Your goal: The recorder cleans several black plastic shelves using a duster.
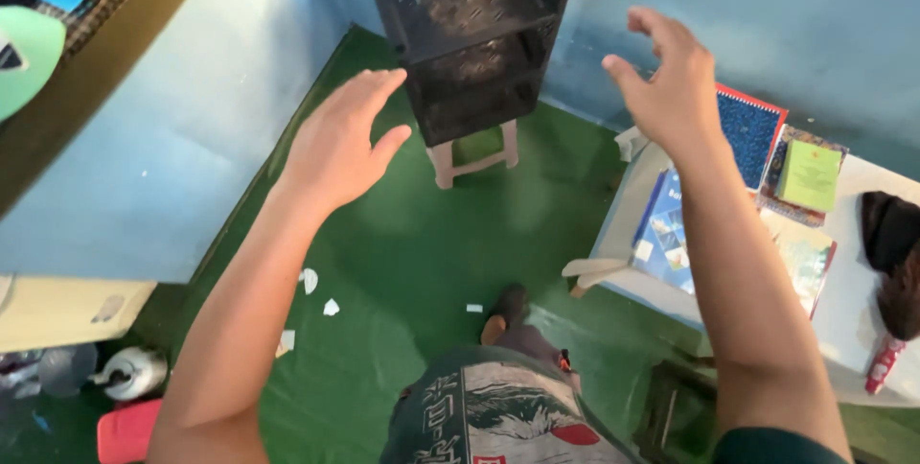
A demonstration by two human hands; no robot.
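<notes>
Big green floor [412, 234] down below, with blue walls [172, 138] all around

Black plastic rack [470, 33] up at the top, standing on a small pale stool [474, 152], with open shelves and bumpy patterned trays

White table [853, 301] off to the right side, loaded with books: a blue picture book [671, 234], a dark blue notebook [749, 128] with a red edge, a small green book [810, 174]

Dark cloth lump [891, 253] at the far right of the table, maybe a bag or hair, hard to tell

Left hand [340, 143] stretched out in the air, fingers spread wide open, holding nothing, just beside the lower left corner of the rack, not touching it

Right hand [671, 81] also up and open, fingers curled a little and apart, holding nothing, near the right side of the rack, above the books

Red tub [129, 430] and a white roll [134, 371] in the bottom left corner

Red tube [884, 365] near the table edge

Tiny white paper scraps [310, 280] scattered on the green floor
</notes>
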